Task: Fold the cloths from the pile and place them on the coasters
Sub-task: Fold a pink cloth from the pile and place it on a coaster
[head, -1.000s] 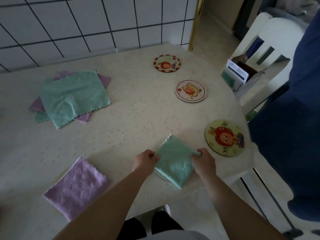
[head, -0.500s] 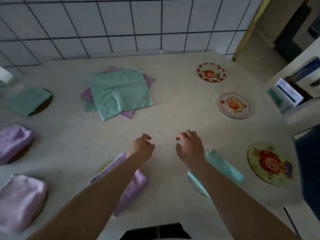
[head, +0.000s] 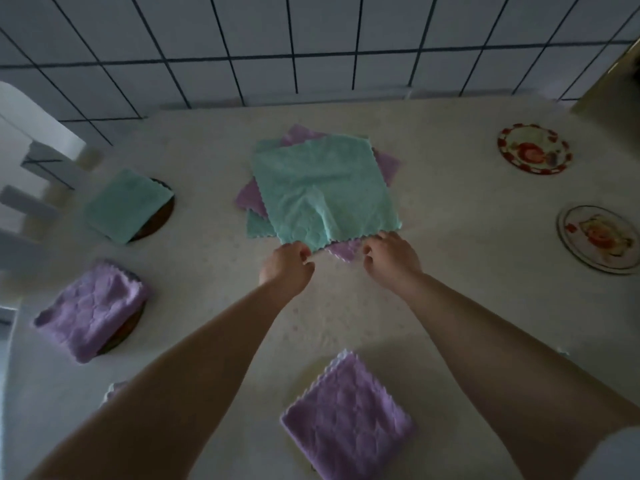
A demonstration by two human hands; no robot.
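Observation:
A pile of cloths lies mid-table, with a teal cloth (head: 325, 188) on top and purple cloths (head: 388, 164) under it. My left hand (head: 287, 265) pinches the teal cloth's near edge at its left corner. My right hand (head: 391, 258) has its fingers at the near right corner of that edge; whether it grips is unclear. Folded cloths rest on coasters: a teal one (head: 128, 206) at the left, a purple one (head: 91, 310) below it, and another purple one (head: 346, 420) near me. Two bare coasters sit at the right: a red-rimmed coaster (head: 533, 148) and a pale coaster (head: 599, 237).
The cream table (head: 450, 188) meets a tiled wall (head: 311, 36) at the back. A white chair (head: 31, 168) stands at the left edge. A further folded cloth edge (head: 114, 389) peeks out beside my left forearm.
Both hands have left the folded teal cloth near the front edge and reached forward to the pile's top teal cloth. The camera view has swung left and forward.

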